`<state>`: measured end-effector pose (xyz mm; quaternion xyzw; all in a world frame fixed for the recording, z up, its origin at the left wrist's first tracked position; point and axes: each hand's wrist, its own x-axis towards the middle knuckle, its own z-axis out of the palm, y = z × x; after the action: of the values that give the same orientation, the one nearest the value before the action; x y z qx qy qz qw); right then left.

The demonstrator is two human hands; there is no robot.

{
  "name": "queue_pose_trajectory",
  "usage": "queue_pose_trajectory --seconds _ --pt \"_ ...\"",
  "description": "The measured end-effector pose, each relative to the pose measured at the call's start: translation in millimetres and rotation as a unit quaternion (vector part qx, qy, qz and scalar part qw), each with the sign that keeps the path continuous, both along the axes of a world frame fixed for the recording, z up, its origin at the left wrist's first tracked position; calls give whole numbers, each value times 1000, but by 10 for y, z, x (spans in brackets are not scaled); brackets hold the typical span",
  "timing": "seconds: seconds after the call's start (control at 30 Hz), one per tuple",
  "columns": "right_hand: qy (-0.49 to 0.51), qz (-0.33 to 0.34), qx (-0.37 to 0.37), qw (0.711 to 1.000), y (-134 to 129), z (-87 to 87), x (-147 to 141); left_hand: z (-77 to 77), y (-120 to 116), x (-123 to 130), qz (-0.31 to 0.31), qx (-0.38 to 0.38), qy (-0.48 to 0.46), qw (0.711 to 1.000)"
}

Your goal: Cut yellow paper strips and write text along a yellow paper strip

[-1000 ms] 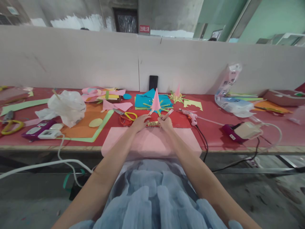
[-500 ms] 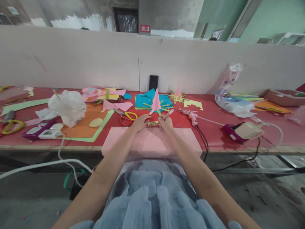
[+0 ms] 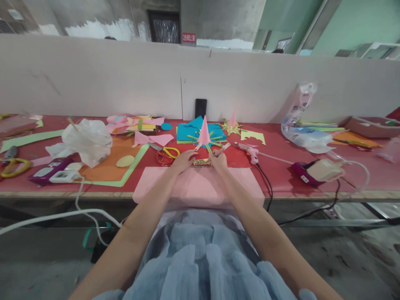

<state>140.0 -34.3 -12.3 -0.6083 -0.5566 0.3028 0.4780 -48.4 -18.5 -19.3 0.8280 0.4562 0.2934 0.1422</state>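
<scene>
My right hand is closed around a pale marker, its upper end pointing up and to the right. Just left of that hand lies a small yellow strip with dark markings. My left hand rests at the strip's left side, its fingers stretched out and apart. Beyond both hands a pink paper cone stands upright, with marked yellow and blue strips fanning out around its base. Under my forearms is a pink pad at the table's front edge.
Scissors with yellow and red handles lie left of my hands. To the right is a pink glue gun with a black cord. A second pink cone, blue paper and a dark phone are behind. Crumpled white plastic lies left.
The marker in my right hand has shifted slightly, and that hand sits a little farther from the yellow strip. My left hand stays in place. The whole view has moved very slightly.
</scene>
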Motion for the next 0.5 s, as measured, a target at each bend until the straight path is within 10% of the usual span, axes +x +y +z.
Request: queue_pose_trajectory --seconds 0.5 --pt "-52 2 17 998 -13 2 -1 22 -12 1 4 -1 0 1000"
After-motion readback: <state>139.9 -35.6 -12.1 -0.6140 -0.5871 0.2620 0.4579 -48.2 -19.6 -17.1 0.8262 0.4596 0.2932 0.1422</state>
